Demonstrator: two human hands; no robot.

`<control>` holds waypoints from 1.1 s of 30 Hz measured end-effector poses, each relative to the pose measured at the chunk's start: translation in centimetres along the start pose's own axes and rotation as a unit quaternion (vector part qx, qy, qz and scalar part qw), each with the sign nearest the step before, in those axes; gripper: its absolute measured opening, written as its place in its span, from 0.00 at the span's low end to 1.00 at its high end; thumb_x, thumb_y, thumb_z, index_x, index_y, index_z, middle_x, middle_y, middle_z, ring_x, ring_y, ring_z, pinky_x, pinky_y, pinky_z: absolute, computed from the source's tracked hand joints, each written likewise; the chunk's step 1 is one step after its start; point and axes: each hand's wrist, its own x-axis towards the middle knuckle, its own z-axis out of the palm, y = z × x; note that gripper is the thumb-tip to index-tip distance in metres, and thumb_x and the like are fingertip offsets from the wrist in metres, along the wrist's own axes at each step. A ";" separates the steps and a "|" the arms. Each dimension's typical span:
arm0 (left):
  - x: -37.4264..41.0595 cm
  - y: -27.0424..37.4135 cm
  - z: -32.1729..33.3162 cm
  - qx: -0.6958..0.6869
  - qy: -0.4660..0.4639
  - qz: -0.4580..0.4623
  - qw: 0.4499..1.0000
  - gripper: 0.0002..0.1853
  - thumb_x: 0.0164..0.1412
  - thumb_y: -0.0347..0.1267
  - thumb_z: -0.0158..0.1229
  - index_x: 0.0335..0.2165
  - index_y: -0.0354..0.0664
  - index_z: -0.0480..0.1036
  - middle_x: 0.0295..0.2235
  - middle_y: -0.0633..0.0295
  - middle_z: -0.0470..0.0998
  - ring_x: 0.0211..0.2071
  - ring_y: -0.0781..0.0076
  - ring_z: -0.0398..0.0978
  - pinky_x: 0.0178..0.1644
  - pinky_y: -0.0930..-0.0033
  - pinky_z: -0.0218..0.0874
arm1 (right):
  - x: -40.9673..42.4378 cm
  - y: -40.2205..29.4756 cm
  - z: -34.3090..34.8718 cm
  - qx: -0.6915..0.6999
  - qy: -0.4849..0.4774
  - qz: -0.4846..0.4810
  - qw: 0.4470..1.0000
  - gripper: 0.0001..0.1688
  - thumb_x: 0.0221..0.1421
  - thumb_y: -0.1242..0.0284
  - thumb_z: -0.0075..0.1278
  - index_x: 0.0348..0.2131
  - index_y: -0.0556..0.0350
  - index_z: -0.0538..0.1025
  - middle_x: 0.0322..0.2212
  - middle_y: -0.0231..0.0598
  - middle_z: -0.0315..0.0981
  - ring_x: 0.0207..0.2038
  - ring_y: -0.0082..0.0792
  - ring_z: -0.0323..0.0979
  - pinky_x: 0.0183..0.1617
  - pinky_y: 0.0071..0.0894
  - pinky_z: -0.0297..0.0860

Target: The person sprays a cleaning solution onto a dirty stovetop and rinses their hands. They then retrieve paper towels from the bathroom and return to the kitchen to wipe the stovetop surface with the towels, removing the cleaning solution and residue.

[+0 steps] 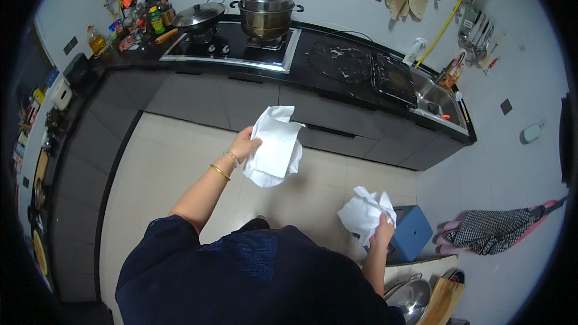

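My left hand point(246, 145) grips several white paper towels point(276, 144) by their left edge, thumb on top, in front of the lower cabinets. Lower on the right, my right hand point(383, 231) is closed on a crumpled white paper wad point(363, 212), held near a blue plastic stool point(412, 233). The two bundles of paper are well apart. Beyond them, white streaks mark the black countertop point(300, 47) between the gas stove point(230, 45) and the steel sink point(435, 95).
On the stove stand a lidded steamer pot point(266, 11) and a lidded wok point(199, 16). Bottles point(156, 20) crowd the back left corner. Steel bowls point(411, 298) and a wooden cutting board point(442, 302) sit at lower right. A checked apron point(490, 230) hangs on the right wall.
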 end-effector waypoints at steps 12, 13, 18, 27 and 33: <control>35.9 -2.0 -9.0 0.368 0.236 0.110 0.892 0.17 0.42 0.25 0.55 0.35 0.41 0.64 0.29 0.49 0.72 0.30 0.55 0.72 0.36 0.63 0.62 | 16.7 -4.3 17.9 -0.150 0.013 -0.024 0.988 0.12 0.50 0.71 0.46 0.28 0.66 0.71 0.21 0.32 0.67 0.23 0.22 0.64 0.24 0.23 0.60; 38.3 -1.0 -9.0 0.406 0.240 0.106 0.875 0.16 0.42 0.25 0.55 0.35 0.42 0.64 0.29 0.48 0.73 0.31 0.53 0.73 0.36 0.62 0.62 | 18.0 -5.0 18.9 -0.124 0.017 -0.022 0.992 0.11 0.51 0.72 0.46 0.28 0.65 0.71 0.21 0.31 0.67 0.22 0.22 0.64 0.24 0.23 0.60; 48.8 1.3 -9.9 0.607 0.228 0.098 0.755 0.15 0.46 0.27 0.52 0.37 0.50 0.65 0.28 0.59 0.74 0.34 0.59 0.72 0.40 0.52 0.54 | 24.0 -8.1 25.4 -0.085 0.018 0.000 0.996 0.10 0.51 0.72 0.45 0.22 0.60 0.71 0.17 0.26 0.65 0.19 0.19 0.61 0.21 0.21 0.57; 50.0 1.2 -2.1 0.659 0.202 0.240 0.683 0.17 0.43 0.26 0.51 0.38 0.39 0.66 0.34 0.56 0.70 0.35 0.59 0.67 0.39 0.59 0.57 | 33.3 -9.6 28.3 -0.058 0.022 0.017 0.998 0.08 0.48 0.75 0.46 0.29 0.64 0.70 0.24 0.33 0.69 0.25 0.25 0.67 0.28 0.25 0.64; 46.9 -2.3 18.4 0.483 -0.023 0.313 0.817 0.06 0.42 0.29 0.57 0.24 0.41 0.71 0.26 0.58 0.70 0.33 0.59 0.68 0.37 0.60 0.58 | 40.8 -12.0 27.2 -0.068 0.013 0.002 0.998 0.08 0.48 0.75 0.46 0.29 0.64 0.70 0.25 0.36 0.70 0.26 0.28 0.68 0.29 0.27 0.65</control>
